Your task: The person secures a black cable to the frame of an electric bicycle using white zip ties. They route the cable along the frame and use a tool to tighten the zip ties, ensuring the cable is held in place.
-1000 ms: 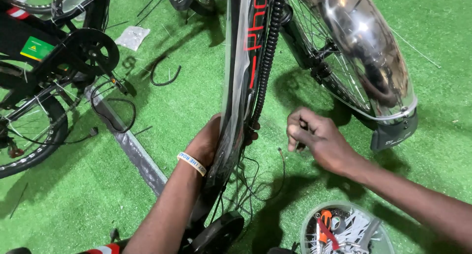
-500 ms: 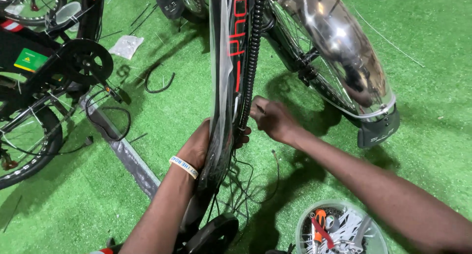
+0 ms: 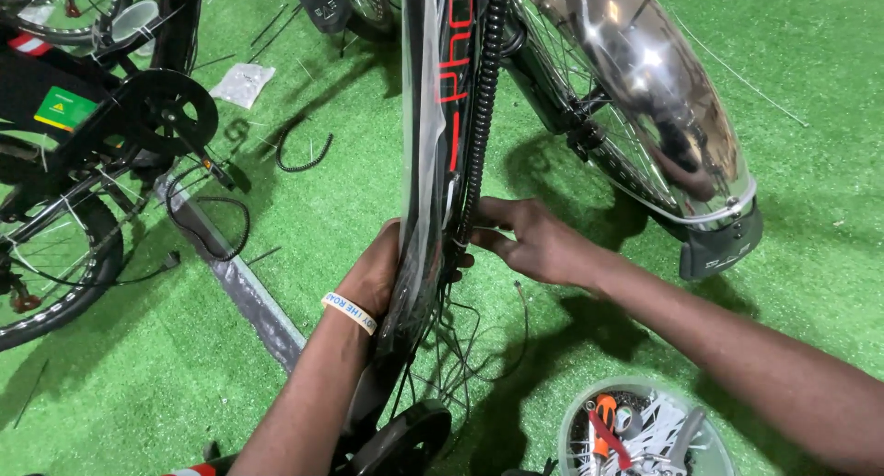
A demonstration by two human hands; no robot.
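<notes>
Two hands are set on a black plastic-wrapped bicycle frame [image 3: 433, 163]: left hand [image 3: 382, 273] steadying it, right hand [image 3: 539, 246] fingers [image 3: 493, 241] pinching thin black wiring [image 3: 465, 237] beside a black coiled cable [image 3: 483, 98].

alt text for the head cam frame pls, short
Two bare hands work at a black bicycle frame wrapped in clear plastic: the left hand braces it from one side, the right hand pinches thin cables by the coiled black cable. A chrome mudguard and a tub of tools sit on green turf.
</notes>
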